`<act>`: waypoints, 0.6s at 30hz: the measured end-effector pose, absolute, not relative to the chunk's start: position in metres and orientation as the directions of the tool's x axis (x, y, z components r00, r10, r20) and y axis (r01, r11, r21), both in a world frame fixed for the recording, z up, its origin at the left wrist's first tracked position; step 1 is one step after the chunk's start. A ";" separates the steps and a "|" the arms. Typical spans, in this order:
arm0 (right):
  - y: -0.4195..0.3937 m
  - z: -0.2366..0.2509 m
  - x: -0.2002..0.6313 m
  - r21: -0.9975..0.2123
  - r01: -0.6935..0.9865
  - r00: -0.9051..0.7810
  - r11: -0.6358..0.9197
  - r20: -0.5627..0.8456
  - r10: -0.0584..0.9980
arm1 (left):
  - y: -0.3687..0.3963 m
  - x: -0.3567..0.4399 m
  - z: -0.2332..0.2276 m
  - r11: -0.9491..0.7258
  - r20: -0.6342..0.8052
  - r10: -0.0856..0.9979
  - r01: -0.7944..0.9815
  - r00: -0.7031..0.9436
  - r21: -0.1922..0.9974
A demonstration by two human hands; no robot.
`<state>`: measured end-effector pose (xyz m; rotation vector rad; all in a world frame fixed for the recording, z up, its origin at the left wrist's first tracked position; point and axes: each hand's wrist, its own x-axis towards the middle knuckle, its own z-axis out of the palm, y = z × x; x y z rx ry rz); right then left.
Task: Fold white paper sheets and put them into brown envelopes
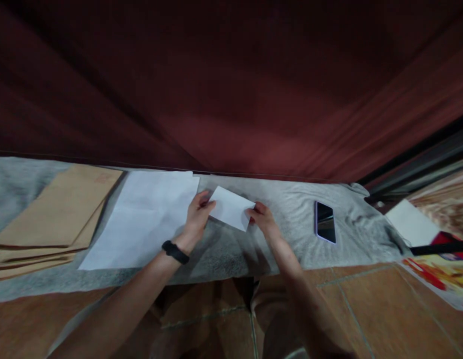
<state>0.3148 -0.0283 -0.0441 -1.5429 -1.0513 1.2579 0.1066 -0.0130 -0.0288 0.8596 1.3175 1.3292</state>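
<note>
Both hands hold one small folded white paper just above a grey cloth. My left hand pinches its left edge; a black band is on that wrist. My right hand grips its right edge. A stack of white sheets lies flat on the cloth directly left of my left hand.
A pile of brown envelopes lies at the far left. A phone rests face up on the cloth to the right. A dark red curtain hangs behind. White paper and colourful printed sheets lie on the tiled floor at right.
</note>
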 end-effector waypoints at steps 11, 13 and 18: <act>-0.039 -0.046 0.309 -0.453 0.884 0.187 -0.111 0.125 0.974 | -0.023 0.096 -0.045 -0.045 -0.090 0.981 0.655 0.170 0.754; -0.043 -0.045 0.302 -0.402 0.914 0.144 -0.048 0.210 0.967 | -0.024 0.095 -0.043 -0.052 -0.100 0.979 0.690 0.177 0.722; -0.053 -0.056 0.275 -0.455 0.855 -0.137 0.250 0.268 0.954 | -0.024 0.094 -0.041 -0.062 -0.106 0.980 0.766 0.167 0.640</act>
